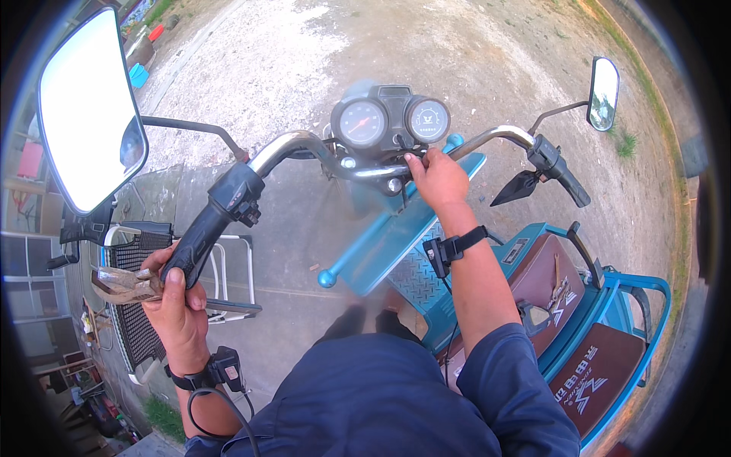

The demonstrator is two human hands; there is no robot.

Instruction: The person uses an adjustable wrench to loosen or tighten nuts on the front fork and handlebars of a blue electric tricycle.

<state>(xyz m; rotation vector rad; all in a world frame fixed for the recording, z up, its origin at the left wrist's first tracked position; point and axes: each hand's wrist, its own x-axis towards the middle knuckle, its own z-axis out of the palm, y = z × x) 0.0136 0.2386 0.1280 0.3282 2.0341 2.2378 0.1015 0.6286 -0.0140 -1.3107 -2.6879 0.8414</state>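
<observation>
My left hand (177, 312) is closed at the end of the black left handlebar grip (199, 240), thumb in front and fingers behind. Against the same hand is a stiff, folded brown-and-silver piece (126, 286) whose kind I cannot make out. My right hand (440, 181) is closed on the middle of the chrome handlebar (377, 173), just below the two round gauges (362, 122); its palm side is hidden. The handlebar belongs to a blue three-wheeled vehicle, with a blue front panel (400, 228) beneath it. Both wrists wear black strapped devices with cables.
A large mirror (91, 107) stands at left, a smaller mirror (604, 93) at right. Brown seats (598, 373) in blue frames lie to my right, with a wrench (556, 276) on one. A black mesh chair (137, 327) with a white frame is at left.
</observation>
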